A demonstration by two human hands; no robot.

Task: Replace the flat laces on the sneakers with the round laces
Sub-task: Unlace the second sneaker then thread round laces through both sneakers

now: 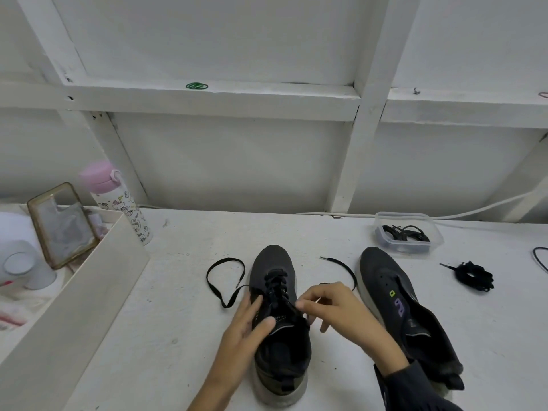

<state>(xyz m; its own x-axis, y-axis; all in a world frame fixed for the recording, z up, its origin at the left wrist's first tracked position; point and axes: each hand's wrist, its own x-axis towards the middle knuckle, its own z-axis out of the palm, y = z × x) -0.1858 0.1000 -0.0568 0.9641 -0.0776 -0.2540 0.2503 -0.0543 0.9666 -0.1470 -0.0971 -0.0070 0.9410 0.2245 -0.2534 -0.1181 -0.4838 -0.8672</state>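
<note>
Two dark sneakers stand on the white table, toes pointing away. The left sneaker point(274, 268) still carries a flat black lace point(216, 287) whose loose ends trail to both sides. My left hand point(247, 324) holds this shoe's left side, thumb on the tongue. My right hand point(332, 304) pinches the lace at the upper eyelets. The right sneaker point(391, 280) has bare eyelets and no lace. A bundled black lace point(474, 275) lies to its right. More black laces sit in a clear plastic container point(436, 232).
A tilted white board point(89, 292) walls off the left, with a phone case point(59, 223), a pink-capped bottle point(118, 200) and white items behind it. A white cable point(489, 206) runs along the back wall. Green bands point(196, 86) lie on a ledge.
</note>
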